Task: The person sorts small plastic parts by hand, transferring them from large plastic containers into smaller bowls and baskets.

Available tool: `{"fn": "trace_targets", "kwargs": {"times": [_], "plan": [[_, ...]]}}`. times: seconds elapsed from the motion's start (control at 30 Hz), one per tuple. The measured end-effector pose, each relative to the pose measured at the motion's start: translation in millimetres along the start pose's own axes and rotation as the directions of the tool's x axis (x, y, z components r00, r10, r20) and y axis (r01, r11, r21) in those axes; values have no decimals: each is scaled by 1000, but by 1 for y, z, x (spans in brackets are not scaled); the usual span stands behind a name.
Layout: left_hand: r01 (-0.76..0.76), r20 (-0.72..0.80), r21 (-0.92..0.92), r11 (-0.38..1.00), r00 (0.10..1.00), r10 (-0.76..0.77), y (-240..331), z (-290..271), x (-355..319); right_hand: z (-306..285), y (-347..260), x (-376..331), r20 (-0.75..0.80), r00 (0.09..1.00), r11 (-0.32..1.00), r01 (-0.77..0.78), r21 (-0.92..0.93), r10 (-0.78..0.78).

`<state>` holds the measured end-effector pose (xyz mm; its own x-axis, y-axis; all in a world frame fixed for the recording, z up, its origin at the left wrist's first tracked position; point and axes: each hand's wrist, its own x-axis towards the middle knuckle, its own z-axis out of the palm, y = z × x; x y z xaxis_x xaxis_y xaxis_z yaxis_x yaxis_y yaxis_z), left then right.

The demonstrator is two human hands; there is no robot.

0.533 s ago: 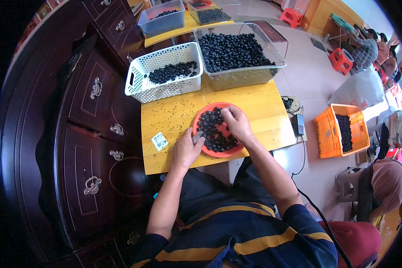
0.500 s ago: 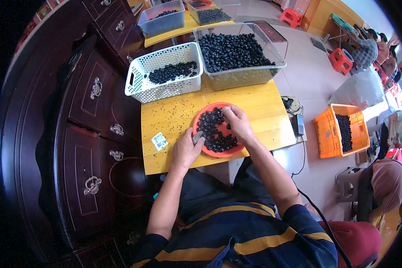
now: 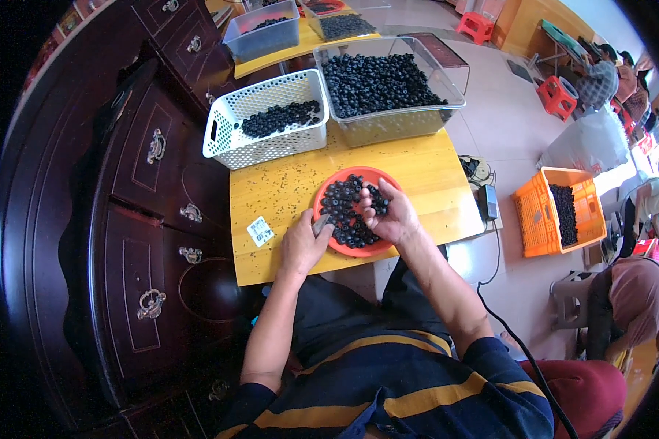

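A shallow red dish (image 3: 382,175) sits near the front of the yellow table, with many small round black pieces (image 3: 340,201) spread in it. At its left rim my left hand (image 3: 302,245) is closed, and a small grey object (image 3: 320,224) shows between its thumb and fingers; its kind is unclear. My right hand (image 3: 397,218) is over the right side of the dish, palm turned up and fingers curled round several of the black pieces (image 3: 377,201).
Behind the dish stand a white perforated basket (image 3: 271,151) and a clear plastic bin (image 3: 388,130), both holding black pieces. Dark crumbs and a printed card (image 3: 261,231) lie on the table (image 3: 271,267). Dark drawers (image 3: 150,234) border the left; an orange crate (image 3: 532,227) is rightward on the floor.
My right hand has turned from palm down, fingers picking in the dish, to palm up with black pieces in its curled fingers. The left hand stays at the rim.
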<state>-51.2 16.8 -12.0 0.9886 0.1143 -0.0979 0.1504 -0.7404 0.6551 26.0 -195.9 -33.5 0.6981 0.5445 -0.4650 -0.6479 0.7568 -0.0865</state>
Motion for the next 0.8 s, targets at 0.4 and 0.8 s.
{"fn": "trace_targets", "kwargs": {"times": [0.4, 0.8], "plan": [[-10, -4, 28, 1000, 1000, 10, -3, 1, 1, 5, 23, -18, -151, 977, 986, 134, -100, -148], [-8, 1, 45, 999, 1000, 8, 1, -3, 0, -18, 18, -10, 34, 995, 991, -95, 92, 92]]}}
